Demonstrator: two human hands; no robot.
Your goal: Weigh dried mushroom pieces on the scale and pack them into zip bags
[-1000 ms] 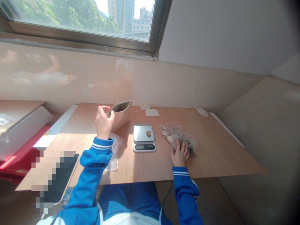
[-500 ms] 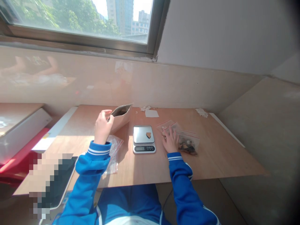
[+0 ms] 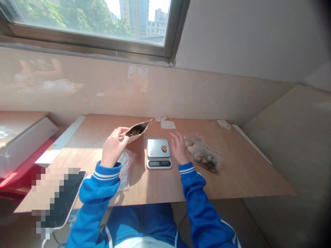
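Observation:
My left hand (image 3: 113, 144) grips the near edge of a paper bag (image 3: 137, 136), its mouth open and tilted toward me. Brown pieces show inside it. A silver kitchen scale (image 3: 155, 148) stands in the middle, bearing a small brown flake-like piece (image 3: 164, 148). Just right of the scale, my right hand (image 3: 179, 147) is open with fingers apart, holding nothing. Beyond that hand lie two clear zip bags: one with pale lumps (image 3: 190, 141), partly covered by another with dark and brown pieces (image 3: 208, 158). Under my left wrist are flat clear zip bags (image 3: 126, 168).
A white paper slip (image 3: 168, 124) and crumpled tissue (image 3: 161, 119) lie at the table's back. More tissue (image 3: 223, 124) is at the back right. A dark tablet-like object (image 3: 69, 196), partly pixelated, sits at the front left. A wall closes off the back.
My right hand has come left, off the zip bags toward the scale, and those bags have shifted slightly right. My left hand has tipped the paper bag lower, so more of its contents show.

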